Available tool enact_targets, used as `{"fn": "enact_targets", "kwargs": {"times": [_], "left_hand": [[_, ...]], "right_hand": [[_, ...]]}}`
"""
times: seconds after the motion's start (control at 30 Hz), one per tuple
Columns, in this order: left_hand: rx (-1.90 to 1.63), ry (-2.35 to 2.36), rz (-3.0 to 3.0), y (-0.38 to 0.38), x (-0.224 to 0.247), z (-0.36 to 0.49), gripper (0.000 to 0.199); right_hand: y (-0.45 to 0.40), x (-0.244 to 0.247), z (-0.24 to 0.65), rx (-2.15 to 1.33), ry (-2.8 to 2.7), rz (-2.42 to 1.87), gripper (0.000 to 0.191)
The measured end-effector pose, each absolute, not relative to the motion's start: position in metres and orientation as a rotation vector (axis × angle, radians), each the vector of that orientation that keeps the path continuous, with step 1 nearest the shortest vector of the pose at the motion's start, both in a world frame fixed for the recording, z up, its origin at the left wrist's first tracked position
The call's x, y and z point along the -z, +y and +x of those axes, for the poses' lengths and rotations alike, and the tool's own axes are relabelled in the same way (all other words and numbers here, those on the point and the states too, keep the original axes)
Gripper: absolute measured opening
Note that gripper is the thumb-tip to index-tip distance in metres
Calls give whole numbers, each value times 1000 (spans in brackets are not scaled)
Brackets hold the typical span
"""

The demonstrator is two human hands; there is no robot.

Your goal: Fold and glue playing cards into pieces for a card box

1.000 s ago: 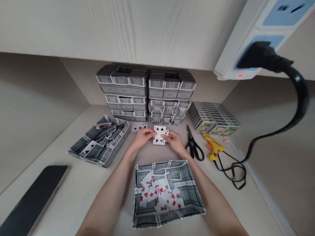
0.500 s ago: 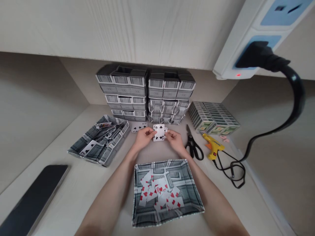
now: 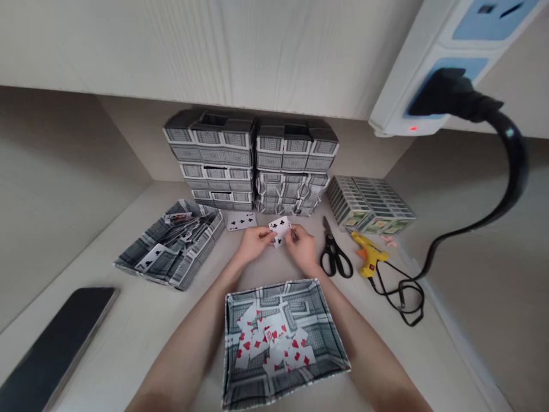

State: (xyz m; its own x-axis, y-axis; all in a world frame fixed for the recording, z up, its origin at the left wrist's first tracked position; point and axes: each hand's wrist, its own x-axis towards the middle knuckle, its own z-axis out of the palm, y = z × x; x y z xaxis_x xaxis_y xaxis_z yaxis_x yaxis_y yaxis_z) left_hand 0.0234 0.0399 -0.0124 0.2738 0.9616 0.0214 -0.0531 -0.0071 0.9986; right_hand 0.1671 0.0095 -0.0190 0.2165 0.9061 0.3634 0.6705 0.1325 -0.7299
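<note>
Between my two hands is a small stack of playing cards (image 3: 280, 229), with a four of clubs face up on top and tilted. My left hand (image 3: 256, 242) pinches its left edge, and my right hand (image 3: 302, 246) pinches the right edge. Just behind my left hand a clubs card (image 3: 241, 221) lies face up on the table. Below my hands, between my forearms, stands an open tray made of playing cards (image 3: 338, 343), with several cut pieces of red-suit cards (image 3: 274, 343) in it.
A second card tray (image 3: 206, 252) full of cards stands at left, near a black phone (image 3: 55, 343). Stacked card boxes (image 3: 210, 154) line the back. Scissors (image 3: 335, 257), a yellow glue gun (image 3: 369, 254) with its cord, and card packs (image 3: 373, 206) are at right. A power strip (image 3: 429, 74) hangs above.
The cards in my hands have tilted, turning slightly anticlockwise. My right fingers have closed further over their right edge. The whole view has shifted a little.
</note>
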Motion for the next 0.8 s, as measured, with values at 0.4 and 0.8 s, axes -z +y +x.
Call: {"fn": "enact_targets", "kwargs": {"times": [0.4, 0.8], "left_hand": [[-859, 874, 1304, 37, 9, 19, 28], [-955, 908, 1298, 40, 8, 18, 28]], "right_hand": [[7, 17, 170, 38, -1781, -1734, 26], [13, 16, 171, -554, -1311, -1397, 29]]}}
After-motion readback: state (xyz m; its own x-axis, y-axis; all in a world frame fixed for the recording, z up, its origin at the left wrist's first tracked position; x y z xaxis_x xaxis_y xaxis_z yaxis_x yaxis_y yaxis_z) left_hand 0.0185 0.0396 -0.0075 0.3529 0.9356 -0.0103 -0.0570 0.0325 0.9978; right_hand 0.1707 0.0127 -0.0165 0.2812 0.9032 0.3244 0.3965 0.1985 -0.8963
